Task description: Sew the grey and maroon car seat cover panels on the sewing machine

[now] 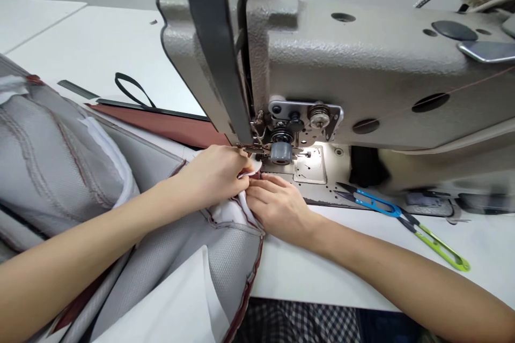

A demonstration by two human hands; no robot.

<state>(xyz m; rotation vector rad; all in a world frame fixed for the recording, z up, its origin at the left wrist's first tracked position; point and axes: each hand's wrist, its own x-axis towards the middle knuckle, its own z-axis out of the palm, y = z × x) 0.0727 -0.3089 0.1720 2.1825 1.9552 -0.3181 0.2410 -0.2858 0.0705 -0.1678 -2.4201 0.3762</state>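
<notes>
A large piece of grey padded fabric (173, 257) with dark red edging spreads over the left of the table and down its front. My left hand (219, 179) pinches a fold of it, showing white, just left of the needle area of the sewing machine (281, 153). Close beside it, my right hand (281, 209) lies with its fingers together at the same seam, touching the fabric edge. Its fingertips are partly hidden, so how firmly it grips does not show. The presser foot is mostly hidden behind my left hand and the machine head.
Blue-handled thread snips (376, 202) and green-handled snips (440, 249) lie right of the machine bed. The machine arm (362, 59) spans the back right. A black strap loop (134, 88) rests on the white table (120, 43) behind the fabric.
</notes>
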